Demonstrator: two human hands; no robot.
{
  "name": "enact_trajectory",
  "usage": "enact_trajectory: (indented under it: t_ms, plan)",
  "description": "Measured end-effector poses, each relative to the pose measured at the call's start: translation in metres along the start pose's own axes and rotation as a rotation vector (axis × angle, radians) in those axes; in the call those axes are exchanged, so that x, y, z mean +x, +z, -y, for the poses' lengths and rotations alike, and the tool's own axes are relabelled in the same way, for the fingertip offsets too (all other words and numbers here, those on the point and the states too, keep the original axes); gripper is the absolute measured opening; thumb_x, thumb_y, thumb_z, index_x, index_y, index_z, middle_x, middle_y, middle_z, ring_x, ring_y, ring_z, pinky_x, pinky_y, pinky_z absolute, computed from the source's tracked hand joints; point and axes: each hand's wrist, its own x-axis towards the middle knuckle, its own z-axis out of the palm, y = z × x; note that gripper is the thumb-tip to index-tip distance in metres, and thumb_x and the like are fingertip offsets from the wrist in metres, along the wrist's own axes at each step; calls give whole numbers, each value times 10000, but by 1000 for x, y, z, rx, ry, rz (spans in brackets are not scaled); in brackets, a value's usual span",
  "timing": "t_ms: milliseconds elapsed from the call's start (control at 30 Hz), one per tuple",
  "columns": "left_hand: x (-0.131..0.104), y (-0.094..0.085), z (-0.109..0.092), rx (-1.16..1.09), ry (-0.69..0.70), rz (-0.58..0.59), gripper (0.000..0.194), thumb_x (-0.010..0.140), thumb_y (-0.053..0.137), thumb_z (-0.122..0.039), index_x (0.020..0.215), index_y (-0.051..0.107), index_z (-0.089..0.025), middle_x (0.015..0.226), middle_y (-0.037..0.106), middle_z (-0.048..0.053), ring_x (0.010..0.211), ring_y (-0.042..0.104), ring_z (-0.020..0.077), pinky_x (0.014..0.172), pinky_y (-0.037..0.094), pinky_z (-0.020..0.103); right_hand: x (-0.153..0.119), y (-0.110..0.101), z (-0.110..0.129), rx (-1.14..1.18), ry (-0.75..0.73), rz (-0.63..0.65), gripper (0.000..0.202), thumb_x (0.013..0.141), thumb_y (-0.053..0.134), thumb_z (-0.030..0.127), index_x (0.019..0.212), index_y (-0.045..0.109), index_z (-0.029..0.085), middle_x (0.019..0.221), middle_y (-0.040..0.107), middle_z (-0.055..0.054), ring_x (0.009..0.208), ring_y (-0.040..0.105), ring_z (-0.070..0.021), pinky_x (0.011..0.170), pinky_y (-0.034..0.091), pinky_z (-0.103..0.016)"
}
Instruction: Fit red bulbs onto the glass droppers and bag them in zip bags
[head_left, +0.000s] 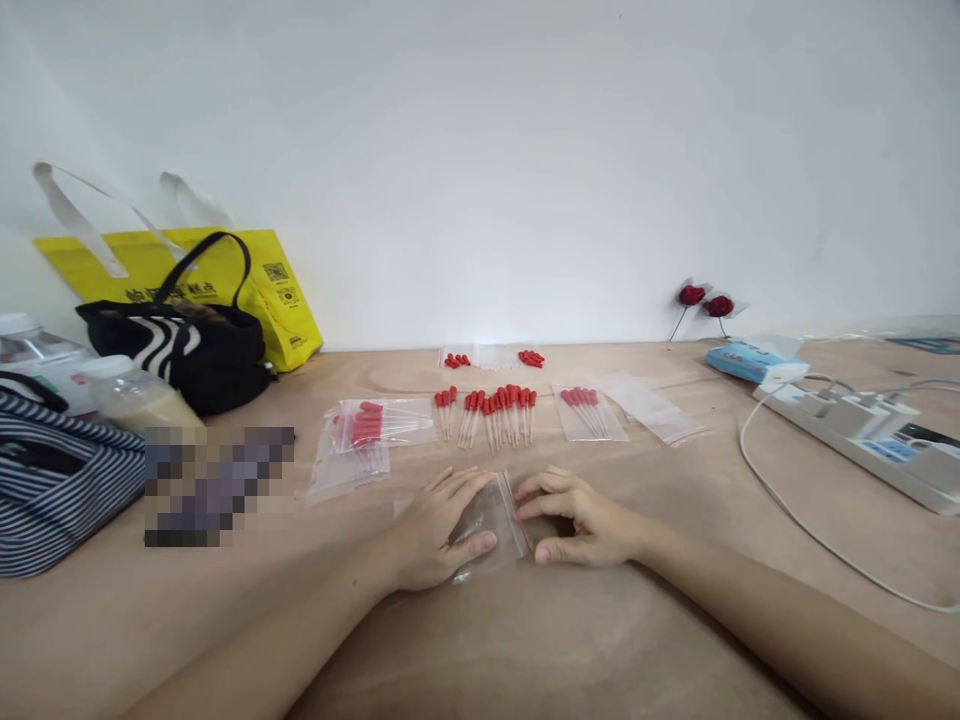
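A clear zip-lock bag (491, 530) lies flat on the table in front of me, its red-lined zip edge towards the right. Over its left part rests my left hand (446, 530), fingers stretched out and thumb apart. My right hand (577, 520) is beside the zip edge, fingers curved and apart, the fingertips close to it; I cannot tell whether they touch. Just beyond the hands lies a row of loose droppers (499, 405) with red rubber bulbs. Bagged droppers (367, 425) are stacked at the left, and another bag of droppers (589, 412) lies at the right.
More bagged droppers (531, 358) lie by the wall. Flat clear bags (652, 408) are at the right, near a tissue pack (742, 362) and a power strip (862, 440) with a white cable. Left are a yellow bag (289, 320), a black bag (217, 365), a jar (142, 400) and a striped bag (67, 500).
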Motion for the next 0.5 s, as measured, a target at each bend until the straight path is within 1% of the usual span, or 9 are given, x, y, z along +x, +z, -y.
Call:
enact_trajectory:
  t_ms: [67, 167, 267, 333, 400, 433, 500]
  plan:
    - [1, 1, 0, -12, 27, 9, 582, 829, 421, -461, 1316, 235, -204, 1347, 364, 78, 1252, 290, 234, 1051, 180, 463, 1, 0, 1, -21, -56, 45, 490, 702, 597, 473, 1085, 570, 169, 1091, 559, -95, 1032, 479, -208, 895, 335, -368]
    - [3, 2, 0, -42, 66, 14, 572, 832, 429, -437, 1316, 232, -204, 1347, 363, 77, 1237, 316, 230, 1049, 188, 460, 6, 1, 5, -55, -125, 143, 611, 668, 605, 518, 1151, 523, 153, 1124, 547, -108, 1073, 463, -220, 925, 311, -369]
    - [3, 0, -1, -65, 91, 6, 534, 847, 414, -409, 1312, 237, -217, 1327, 390, 71, 1206, 359, 220, 1035, 226, 445, 10, -1, 11, -74, -170, 225, 617, 670, 596, 531, 1182, 506, 199, 1208, 487, -100, 1123, 426, -221, 959, 271, -377]
    - [1, -2, -1, -70, 86, 3, 528, 843, 418, -417, 1308, 248, -234, 1318, 398, 67, 1191, 373, 227, 1012, 264, 442, 11, -4, 13, -83, -171, 232, 583, 665, 606, 528, 1162, 530, 234, 1301, 390, -97, 1174, 374, -233, 973, 248, -387]
    - [-2, -4, 0, -81, 69, -7, 593, 808, 461, -461, 1314, 236, -247, 1328, 382, 70, 1193, 364, 252, 989, 293, 452, 9, -7, 12, -80, -145, 219, 559, 655, 621, 520, 1141, 552, 252, 1365, 293, -90, 1197, 346, -244, 975, 244, -393]
    - [-4, -5, 1, -89, 68, -5, 650, 781, 492, -486, 1321, 218, -251, 1336, 368, 75, 1200, 352, 268, 984, 296, 461, 7, -8, 11, -70, -129, 211, 549, 652, 627, 515, 1131, 561, 257, 1377, 271, -85, 1193, 352, -246, 973, 249, -395]
    - [-6, -5, 4, -105, 74, 13, 737, 744, 529, -510, 1337, 175, -252, 1342, 355, 84, 1214, 329, 287, 986, 287, 476, 3, -11, 9, -28, -106, 190, 517, 646, 639, 499, 1102, 584, 261, 1379, 272, -76, 1172, 379, -243, 969, 260, -396]
